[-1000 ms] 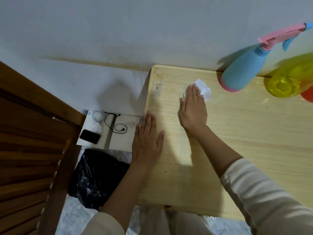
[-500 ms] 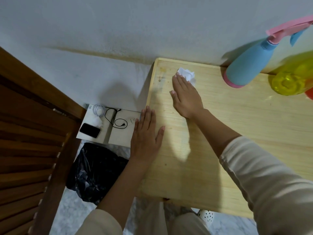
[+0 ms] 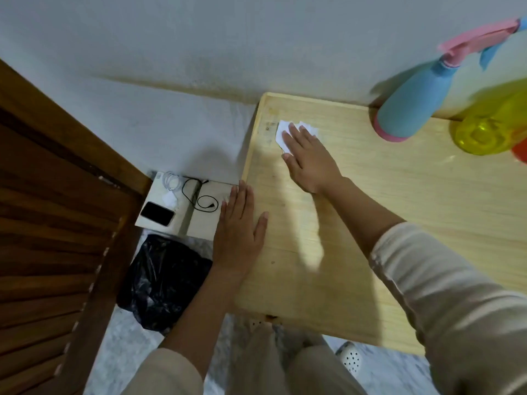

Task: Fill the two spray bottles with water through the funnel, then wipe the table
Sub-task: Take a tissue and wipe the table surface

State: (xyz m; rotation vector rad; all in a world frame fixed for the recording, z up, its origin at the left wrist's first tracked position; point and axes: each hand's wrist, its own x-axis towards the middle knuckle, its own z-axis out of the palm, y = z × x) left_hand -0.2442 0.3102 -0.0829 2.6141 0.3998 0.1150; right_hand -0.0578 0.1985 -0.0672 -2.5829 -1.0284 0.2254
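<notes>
My right hand [image 3: 309,159] lies flat on a white tissue [image 3: 282,132], pressing it onto the pale wooden table [image 3: 413,212] near the far left corner. My left hand [image 3: 239,232] rests flat with fingers spread on the table's left edge and holds nothing. A blue spray bottle [image 3: 413,105] with a pink base and pink trigger stands at the back right against the wall. Beside it, at the right edge, is a yellow spray bottle [image 3: 490,129], cut off by the frame. No funnel is in view.
An orange-red object [image 3: 520,151] shows at the right edge. Left of the table a low white box [image 3: 199,223] holds a phone [image 3: 156,213] and cables. A black plastic bag [image 3: 162,280] lies on the floor, with a wooden slatted panel [image 3: 51,238] further left.
My right hand has slid the tissue leftwards along the back of the table towards the far left corner. My left hand has stayed in place on the table's edge.
</notes>
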